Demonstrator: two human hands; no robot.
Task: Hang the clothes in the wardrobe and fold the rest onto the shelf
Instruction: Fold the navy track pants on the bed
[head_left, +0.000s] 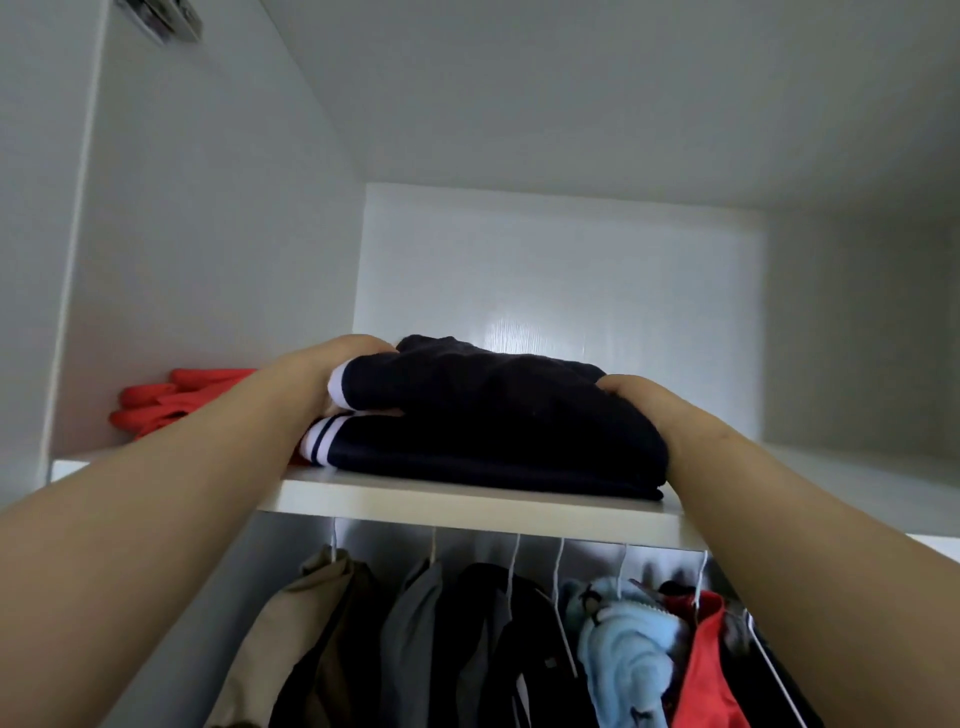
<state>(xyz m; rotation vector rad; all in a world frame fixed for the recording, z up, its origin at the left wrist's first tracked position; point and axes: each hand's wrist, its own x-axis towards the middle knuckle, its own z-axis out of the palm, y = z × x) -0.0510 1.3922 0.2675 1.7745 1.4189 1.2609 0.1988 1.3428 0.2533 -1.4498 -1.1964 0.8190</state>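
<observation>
The white wardrobe (208, 208) is filling the view, its upper compartment opening above the white shelf (467, 506) that is running across the middle. Under the shelf, a row of hung clothes (483, 623) is dangling on thin white hangers (558, 577): a tan coat (291, 623) at the left, grey and black pieces in the middle, a pale blue fleecy garment (623, 654) and a red top (701, 670) at the right. The folded dark navy garment (493, 415) is lying on the shelf near its front edge, its white-striped cuffs pointing left. A crumpled red garment (156, 405) is sitting on the shelf just beside it, against the left wall. The left hand (332, 374) is reaching up to the cuff end, its fingers (363, 345) curling round the upper fold of the navy garment. The right hand (649, 410) is gripping the opposite end, its fingers (618, 384) wrapping over the top of the fabric.
</observation>
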